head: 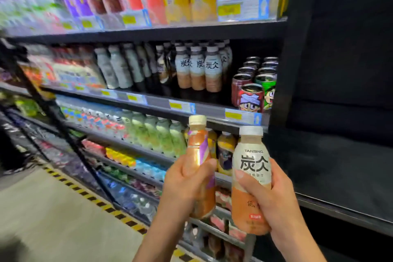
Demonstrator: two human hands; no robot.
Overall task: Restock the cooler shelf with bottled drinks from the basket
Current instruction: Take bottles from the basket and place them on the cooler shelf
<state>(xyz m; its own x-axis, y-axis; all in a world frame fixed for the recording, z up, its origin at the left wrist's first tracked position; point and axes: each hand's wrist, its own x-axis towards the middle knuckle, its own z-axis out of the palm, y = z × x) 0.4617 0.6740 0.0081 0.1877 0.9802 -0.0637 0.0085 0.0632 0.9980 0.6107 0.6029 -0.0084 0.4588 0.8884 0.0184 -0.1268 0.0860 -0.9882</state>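
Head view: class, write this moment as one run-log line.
left hand: grips purple-label bottle | right hand: grips Tansing bottle | both caps up, before cooler shelf | matching Tansing row above | neither shelved yet

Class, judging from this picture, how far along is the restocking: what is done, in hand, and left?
Done: a row of Tansing bottles already stands on the cooler shelf. In hand: the left hand grips a purple-labelled bottle, the right hand a held Tansing bottle, both unshelved. Left: placing these two; the basket is out of view, so the remainder is unknown.
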